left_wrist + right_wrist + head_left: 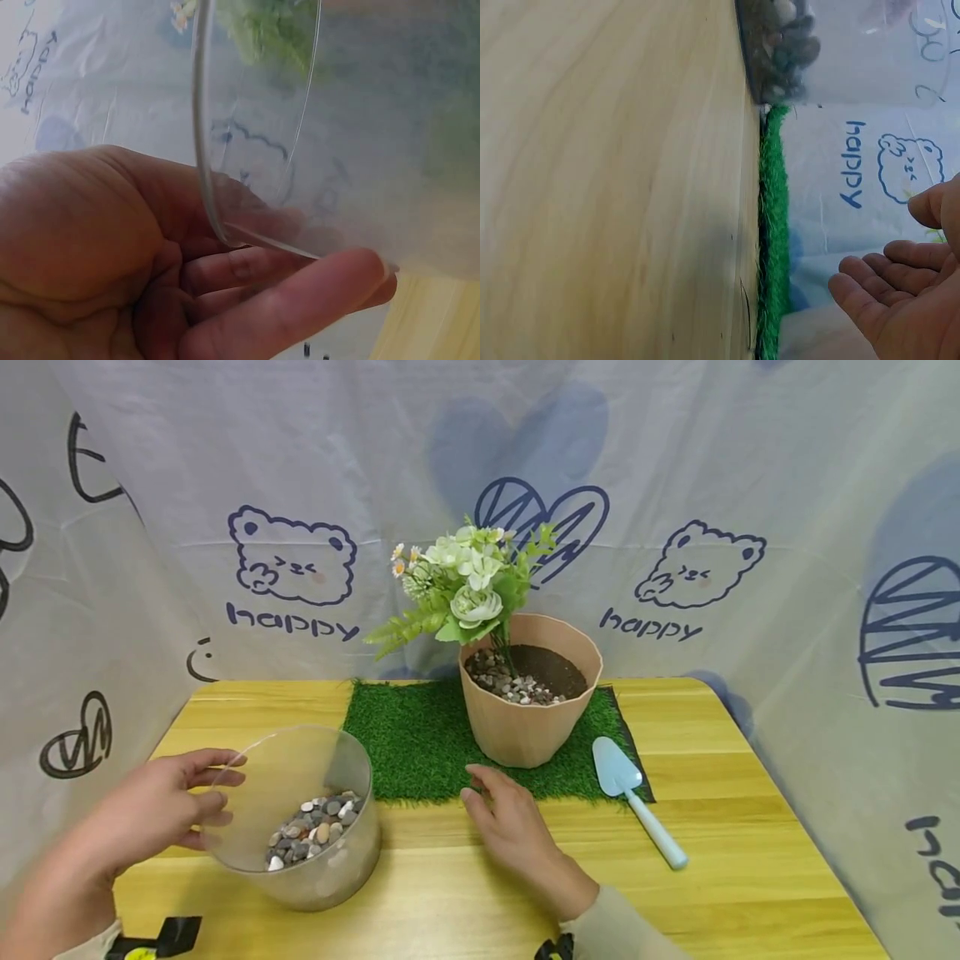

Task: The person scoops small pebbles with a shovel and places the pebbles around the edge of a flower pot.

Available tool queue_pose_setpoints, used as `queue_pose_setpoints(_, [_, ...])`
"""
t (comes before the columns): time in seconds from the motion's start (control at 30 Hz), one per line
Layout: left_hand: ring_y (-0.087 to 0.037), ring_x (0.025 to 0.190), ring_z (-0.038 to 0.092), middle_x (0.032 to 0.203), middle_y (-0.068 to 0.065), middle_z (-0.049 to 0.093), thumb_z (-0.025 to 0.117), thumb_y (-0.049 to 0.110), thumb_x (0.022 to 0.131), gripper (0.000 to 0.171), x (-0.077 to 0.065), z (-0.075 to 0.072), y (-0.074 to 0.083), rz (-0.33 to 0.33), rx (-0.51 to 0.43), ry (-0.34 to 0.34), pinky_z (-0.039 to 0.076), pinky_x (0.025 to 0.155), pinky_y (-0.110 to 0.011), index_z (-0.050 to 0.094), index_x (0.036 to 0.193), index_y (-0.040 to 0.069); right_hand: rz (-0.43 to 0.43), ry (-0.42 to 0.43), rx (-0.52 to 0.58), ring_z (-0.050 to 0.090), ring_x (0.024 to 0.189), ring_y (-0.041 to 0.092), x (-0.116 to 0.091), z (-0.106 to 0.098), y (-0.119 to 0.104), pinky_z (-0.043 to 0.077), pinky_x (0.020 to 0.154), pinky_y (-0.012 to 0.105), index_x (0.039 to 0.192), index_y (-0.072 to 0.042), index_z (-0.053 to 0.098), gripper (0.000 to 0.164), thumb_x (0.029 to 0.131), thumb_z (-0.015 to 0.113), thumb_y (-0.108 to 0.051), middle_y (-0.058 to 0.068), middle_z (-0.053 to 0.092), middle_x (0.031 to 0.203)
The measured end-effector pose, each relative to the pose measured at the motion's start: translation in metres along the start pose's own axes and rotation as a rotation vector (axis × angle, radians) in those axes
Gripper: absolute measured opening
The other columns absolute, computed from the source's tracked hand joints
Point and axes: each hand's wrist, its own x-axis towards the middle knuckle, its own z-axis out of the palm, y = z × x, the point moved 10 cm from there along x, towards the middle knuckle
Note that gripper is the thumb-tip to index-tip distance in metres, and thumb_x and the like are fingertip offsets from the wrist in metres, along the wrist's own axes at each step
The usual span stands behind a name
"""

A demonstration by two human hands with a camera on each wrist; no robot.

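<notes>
A clear round container (358, 852) with small mixed pebbles (318, 827) in it stands on the wooden table at the left. At its left side is my left hand (187, 797), fingers loosely extended along the outside of the wall near the rim. The left wrist view shows this hand (247, 300) beside the clear wall (375, 150); whether it touches is hard to tell. My right hand (517, 827) hovers over the table in front of the flower pot (517, 731), holding nothing. Its fingers (870, 300) are relaxed and slightly bent in the right wrist view.
Green and white artificial flowers (472, 585) rise from the pot, where soil (555, 668) and pebbles (498, 677) show. The pot stands on a green turf mat (420, 743). A light blue trowel (637, 802) lies at the right. Printed cloth (390, 468) surrounds the table.
</notes>
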Motion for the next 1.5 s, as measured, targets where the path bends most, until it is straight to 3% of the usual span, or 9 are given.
queue_pose_setpoints(0.3, [-0.027, 0.108, 0.072, 0.152, -0.033, 0.052, 0.056, 0.004, 0.099, 0.062, 0.006, 0.027, 0.030, 0.037, -0.010, -0.015, 0.064, 0.074, -0.040, 0.039, 0.157, -0.005, -0.016, -0.020, -0.005, 0.067, 0.119, 0.031, 0.000, 0.010, -0.005, 0.055, 0.100, 0.053, 0.146, 0.000, 0.059, 0.042, 0.110, 0.052, -0.021, 0.019, 0.070, 0.130])
queue_pose_setpoints(0.77, [-0.028, 0.107, 0.073, 0.152, -0.033, 0.051, 0.054, 0.001, 0.097, 0.064, 0.014, 0.056, 0.059, 0.091, -0.055, -0.045, 0.065, 0.075, -0.041, 0.037, 0.158, -0.006, -0.049, -0.067, 0.085, 0.065, 0.129, 0.032, -0.003, 0.018, -0.004, 0.052, 0.109, 0.052, 0.146, -0.004, 0.060, 0.041, 0.112, 0.048, -0.025, 0.016, 0.069, 0.139])
queue_pose_setpoints(0.97, [-0.031, 0.109, 0.073, 0.156, -0.034, 0.047, 0.053, 0.003, 0.100, 0.063, 0.014, 0.068, 0.069, 0.108, -0.094, -0.061, 0.065, 0.076, -0.040, 0.034, 0.160, -0.006, -0.053, -0.062, 0.077, 0.062, 0.134, 0.030, -0.006, 0.014, -0.002, 0.048, 0.113, 0.053, 0.147, -0.011, 0.061, 0.039, 0.112, 0.047, -0.019, 0.011, 0.068, 0.142])
queue_pose_setpoints(1.5, [-0.026, 0.099, 0.073, 0.154, -0.034, 0.048, 0.054, 0.003, 0.100, 0.061, 0.018, 0.096, 0.096, 0.146, -0.171, -0.075, 0.065, 0.076, -0.039, 0.039, 0.158, -0.007, 0.029, 0.037, 0.087, 0.069, 0.122, 0.028, -0.010, -0.014, 0.019, 0.055, 0.103, 0.051, 0.129, -0.020, 0.076, 0.030, 0.111, 0.052, -0.022, 0.005, 0.077, 0.125])
